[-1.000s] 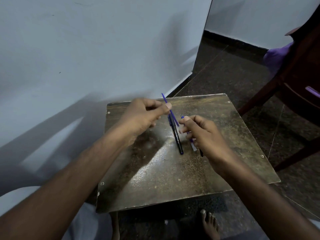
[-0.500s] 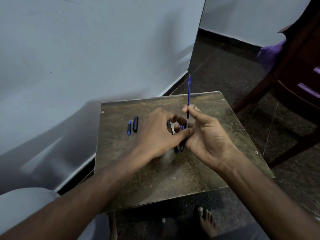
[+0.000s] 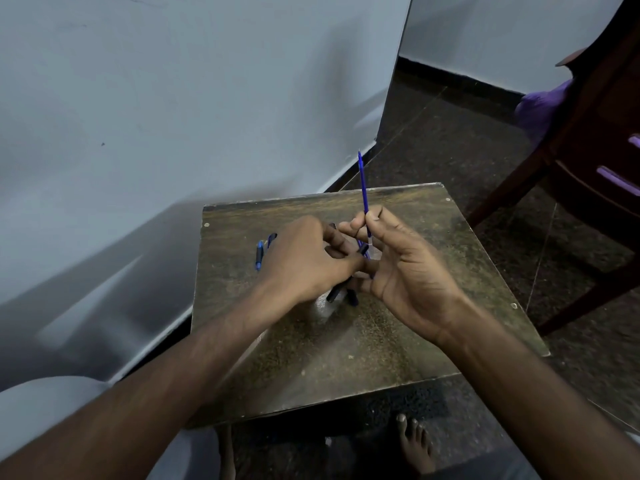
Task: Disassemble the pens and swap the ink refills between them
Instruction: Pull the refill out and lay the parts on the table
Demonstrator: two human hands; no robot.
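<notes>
My right hand [image 3: 405,268] pinches a thin blue ink refill [image 3: 363,188] between thumb and forefinger, tip pointing up and away. My left hand [image 3: 304,261] is closed around a black pen barrel [image 3: 337,291], whose lower end pokes out below the fingers, tilted over the small brown table [image 3: 346,341]. A second dark pen piece [image 3: 352,296] lies just beside it under the hands. Two pen caps lie on the table at the left: a blue cap [image 3: 259,255] and a dark cap [image 3: 272,239], partly hidden by my left hand.
A white wall runs along the left. A dark wooden chair [image 3: 588,174] with purple cloth stands at the right on the dark floor. My bare foot [image 3: 415,445] shows below the table's near edge.
The refill went from my left hand to my right, which now holds it upright. My left hand dropped to the black barrel. The two caps at the left came into view.
</notes>
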